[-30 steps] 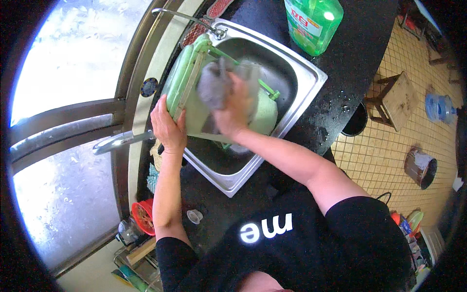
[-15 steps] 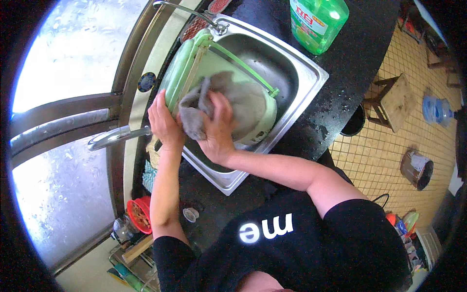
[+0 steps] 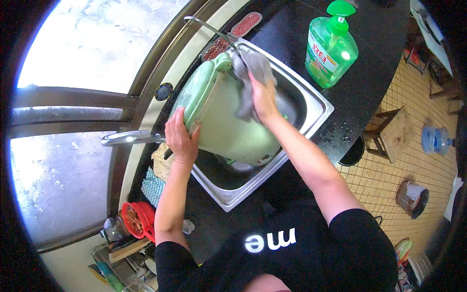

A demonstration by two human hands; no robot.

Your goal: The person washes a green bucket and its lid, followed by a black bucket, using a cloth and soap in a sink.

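Note:
A pale green plastic bucket [image 3: 231,126] with a green lid [image 3: 197,92] lies tilted on its side in the steel sink [image 3: 221,197]. My left hand [image 3: 181,138] grips the lid's edge, thumb and fingers to either side of the rim. Bunched in my right hand [image 3: 263,100] is a grey cloth [image 3: 255,68], pressed against the bucket's far right side near the lid. Part of the cloth hangs down over the bucket wall. The bucket's green handle is mostly hidden behind the cloth and hand.
Beyond the sink arches a thin faucet [image 3: 214,28]; a chrome tap [image 3: 131,137] juts out at left. A green pump bottle [image 3: 331,53] stands on the black counter [image 3: 360,87]. Red baskets [image 3: 138,219] and a checked cloth [image 3: 153,185] sit at lower left. On the tiled floor is a stool [image 3: 396,134].
My right hand has carried the cloth away from me, from the bucket's near wall to its far right side. My left hand keeps its grip on the lid; the head view has shifted.

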